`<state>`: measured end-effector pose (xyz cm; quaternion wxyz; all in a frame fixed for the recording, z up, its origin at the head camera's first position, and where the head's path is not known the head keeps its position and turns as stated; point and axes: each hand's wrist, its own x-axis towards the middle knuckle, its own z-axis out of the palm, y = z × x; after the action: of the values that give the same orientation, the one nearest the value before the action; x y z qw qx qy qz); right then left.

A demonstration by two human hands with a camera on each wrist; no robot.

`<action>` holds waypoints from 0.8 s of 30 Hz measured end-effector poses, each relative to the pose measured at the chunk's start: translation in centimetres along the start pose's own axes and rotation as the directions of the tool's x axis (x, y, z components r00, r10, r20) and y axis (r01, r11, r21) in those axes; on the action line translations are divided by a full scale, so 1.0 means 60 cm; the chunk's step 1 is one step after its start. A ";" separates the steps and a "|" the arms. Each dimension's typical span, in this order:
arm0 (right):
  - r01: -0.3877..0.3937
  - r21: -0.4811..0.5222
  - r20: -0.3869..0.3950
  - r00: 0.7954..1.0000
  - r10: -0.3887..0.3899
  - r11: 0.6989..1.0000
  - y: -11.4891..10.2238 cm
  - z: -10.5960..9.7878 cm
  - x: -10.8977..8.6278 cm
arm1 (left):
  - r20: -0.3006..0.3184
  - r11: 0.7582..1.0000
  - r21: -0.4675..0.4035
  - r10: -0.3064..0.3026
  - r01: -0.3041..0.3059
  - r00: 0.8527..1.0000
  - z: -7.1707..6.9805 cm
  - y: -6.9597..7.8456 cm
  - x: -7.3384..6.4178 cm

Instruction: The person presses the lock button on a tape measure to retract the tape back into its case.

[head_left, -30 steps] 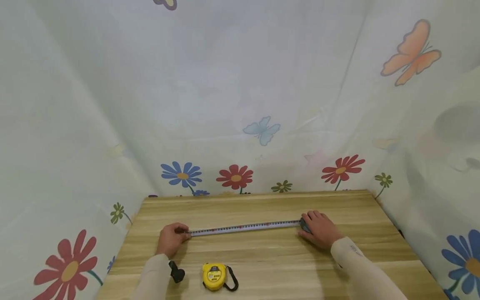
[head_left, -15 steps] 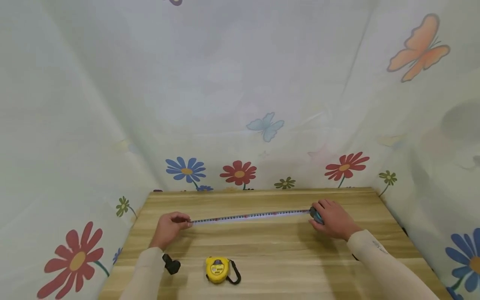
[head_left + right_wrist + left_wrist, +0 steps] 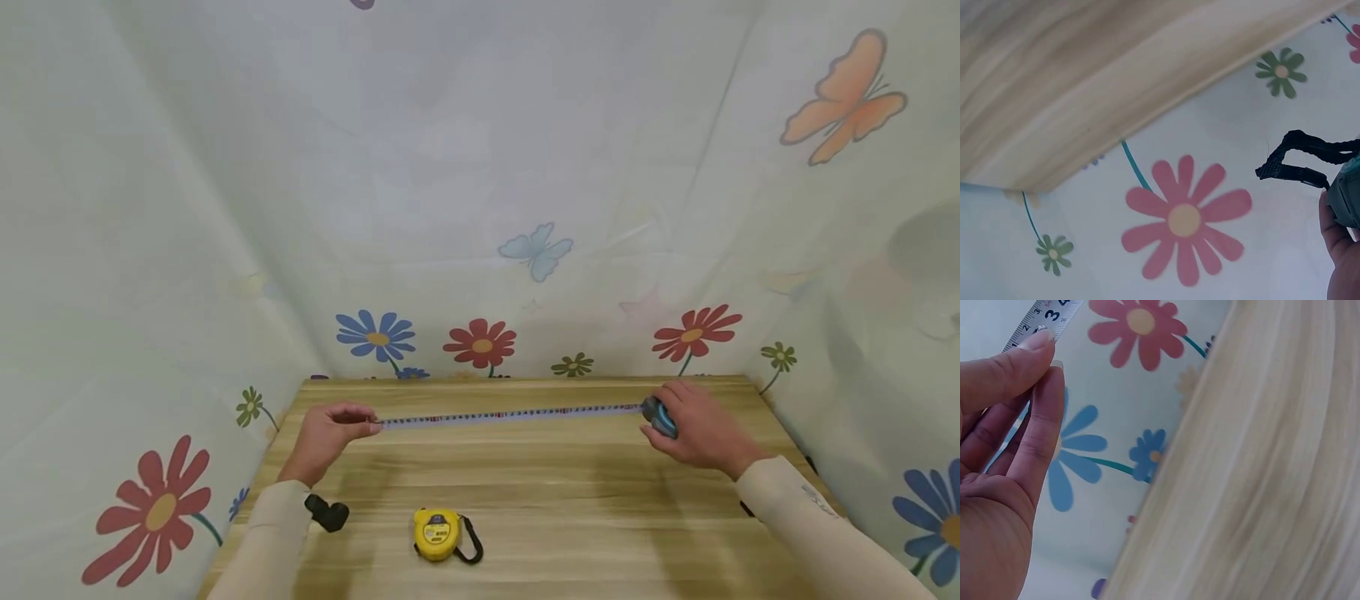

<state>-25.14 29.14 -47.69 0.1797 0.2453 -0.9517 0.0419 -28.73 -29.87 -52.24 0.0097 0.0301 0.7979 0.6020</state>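
A tape measure with a dark and blue case point(image 3: 660, 416) is in my right hand point(image 3: 701, 427), whose fingers grip it. From the case a white blade point(image 3: 510, 414) with black and red marks stretches left above the table. My left hand point(image 3: 327, 437) pinches the blade's free end between thumb and fingertip; the left wrist view shows the blade's low numbers point(image 3: 1052, 315) beside the thumb. In the right wrist view a black wrist strap point(image 3: 1294, 156) hangs from the case, with only part of my hand point(image 3: 1341, 256) showing.
A yellow tape measure point(image 3: 437, 535) with a black strap point(image 3: 470, 542) lies on the wood-grain table point(image 3: 555, 500), nearer me. A white curtain point(image 3: 450, 167) printed with flowers and butterflies surrounds the table. A black device point(image 3: 327, 512) sits at my left wrist.
My right hand has moved right and my hands have spread apart, so more blade is out of the case. Both hands and the blade appear higher in the head view. The yellow tape measure stays put.
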 end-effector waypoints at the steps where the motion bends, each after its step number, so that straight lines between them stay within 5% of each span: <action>1: 0.003 -0.005 -0.006 1.000 -0.003 1.000 -0.001 -0.006 -0.001 | 0.003 1.000 0.005 0.006 -0.006 1.000 -0.002 0.005 -0.002; 9: 0.051 -0.035 -0.064 0.997 -0.054 0.998 -0.007 -0.038 -0.001 | -0.014 1.000 0.013 0.027 -0.027 1.000 -0.014 0.038 -0.017; 24: 0.104 -0.054 -0.120 0.987 -0.110 0.993 -0.026 -0.064 -0.001 | -0.024 0.998 0.041 0.054 -0.053 0.998 -0.027 0.049 -0.033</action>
<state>-23.07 28.46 -44.13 0.2454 0.2886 -0.9251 0.0245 -26.74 -30.75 -49.00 -0.0173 0.0442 0.8088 0.5861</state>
